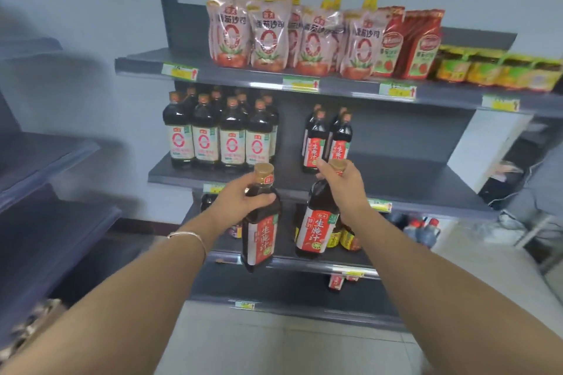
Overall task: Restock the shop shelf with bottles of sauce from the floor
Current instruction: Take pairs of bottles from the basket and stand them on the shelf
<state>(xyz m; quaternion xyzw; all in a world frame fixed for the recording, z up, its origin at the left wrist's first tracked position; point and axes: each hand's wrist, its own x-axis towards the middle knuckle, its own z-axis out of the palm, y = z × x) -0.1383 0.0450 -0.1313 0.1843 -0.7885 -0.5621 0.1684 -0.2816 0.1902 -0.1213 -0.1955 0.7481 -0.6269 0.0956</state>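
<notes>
My left hand grips the neck of a dark sauce bottle with a red label, held in the air in front of the shelf unit. My right hand holds a second bottle of the same kind by its neck, just below the front edge of the middle shelf. On that shelf stand matching red-label bottles near the middle and a group of white-label dark bottles at the left. The shelf's right part is bare.
The top shelf carries red sauce pouches and green-yellow packs. Lower shelves hold small jars and red-capped bottles. Another dark shelf unit stands at the left. A cardboard box sits on the tiled floor.
</notes>
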